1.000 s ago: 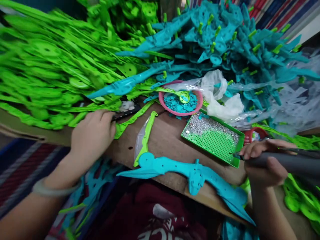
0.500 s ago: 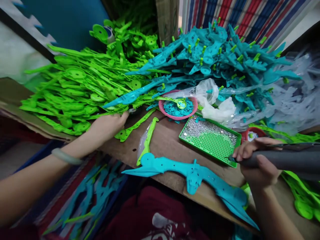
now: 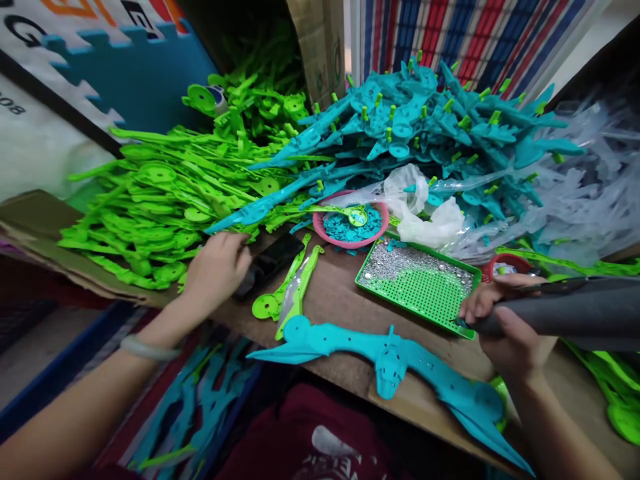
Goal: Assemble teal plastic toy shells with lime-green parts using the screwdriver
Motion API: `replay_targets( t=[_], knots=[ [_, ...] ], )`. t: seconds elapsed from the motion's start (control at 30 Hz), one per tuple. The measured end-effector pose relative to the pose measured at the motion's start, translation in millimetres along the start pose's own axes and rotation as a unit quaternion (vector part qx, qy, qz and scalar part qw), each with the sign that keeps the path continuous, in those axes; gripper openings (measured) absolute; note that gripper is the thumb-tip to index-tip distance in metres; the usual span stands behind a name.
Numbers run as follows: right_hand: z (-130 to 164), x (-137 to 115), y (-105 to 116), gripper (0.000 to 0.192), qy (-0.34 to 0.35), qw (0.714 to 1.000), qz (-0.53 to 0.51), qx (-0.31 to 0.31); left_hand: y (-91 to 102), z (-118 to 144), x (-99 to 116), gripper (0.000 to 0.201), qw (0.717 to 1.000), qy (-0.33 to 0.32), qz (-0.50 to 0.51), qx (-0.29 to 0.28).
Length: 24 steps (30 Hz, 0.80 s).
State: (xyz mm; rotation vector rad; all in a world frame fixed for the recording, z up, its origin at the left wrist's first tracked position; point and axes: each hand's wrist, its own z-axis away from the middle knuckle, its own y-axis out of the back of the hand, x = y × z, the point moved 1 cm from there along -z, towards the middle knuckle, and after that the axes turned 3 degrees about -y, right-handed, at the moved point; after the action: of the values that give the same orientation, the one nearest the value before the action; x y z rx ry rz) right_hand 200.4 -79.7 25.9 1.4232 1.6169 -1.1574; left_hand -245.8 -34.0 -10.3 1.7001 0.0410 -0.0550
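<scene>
My left hand is closed with curled fingers at the front edge of the green plastic pile. A dark, blurred object lies against its finger side; what the fingers hold is hidden. My right hand is wrapped around a dark grey tube-shaped tool, its tip near the corner of the green tray. A turquoise bow-shaped plastic part lies along the table's front edge. Behind its left end rest a green strip with a round end and a green piece with clear plastic.
A pink basket holds small turquoise pieces. Small metal parts lie in the green tray. Turquoise parts are heaped behind, clear plastic bags at the right. A red basket stands beyond the tray. More turquoise parts lie below left.
My left hand has drawn slightly back toward me, and the dark object now shows beside it. The green strip has shifted toward me. My right hand keeps its grip on the tool.
</scene>
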Motion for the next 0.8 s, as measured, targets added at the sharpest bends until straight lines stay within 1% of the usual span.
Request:
replay_targets(
  t=[0.1,0.17,0.27,0.37,0.47,0.63,0.7,0.8],
  knots=[
    [0,-1,0,0.031,-0.010,1.000,0.002,-0.001,-9.5,15,13,0.059,0.999,-0.028,0.024,-0.007],
    [-1,-1,-1,0.032,-0.010,1.000,0.000,-0.002,-17.7,20,18,0.066,0.999,-0.032,0.036,-0.020],
    [-2,-1,-1,0.031,-0.005,1.000,0.003,0.000,-29.3,20,19,0.072,0.997,-0.006,0.068,-0.029],
    [-1,-3,0,0.031,-0.013,1.000,0.003,0.000,-36.4,16,16,0.078,0.994,0.025,0.107,-0.022],
    [0,-5,0,0.031,-0.016,1.000,0.002,0.001,-40.0,15,16,0.083,0.990,0.054,0.130,-0.012],
    [-2,-8,-1,0.029,-0.013,1.000,0.012,0.011,-42.1,12,17,0.084,0.984,0.091,0.153,-0.020],
    [-2,-8,-1,0.030,-0.021,1.000,0.015,0.011,-41.3,11,14,0.086,0.980,0.094,0.172,-0.020],
    [-1,-8,2,0.032,-0.025,0.999,0.018,0.023,-37.7,13,3,0.091,0.981,0.073,0.177,-0.028]
  ],
)
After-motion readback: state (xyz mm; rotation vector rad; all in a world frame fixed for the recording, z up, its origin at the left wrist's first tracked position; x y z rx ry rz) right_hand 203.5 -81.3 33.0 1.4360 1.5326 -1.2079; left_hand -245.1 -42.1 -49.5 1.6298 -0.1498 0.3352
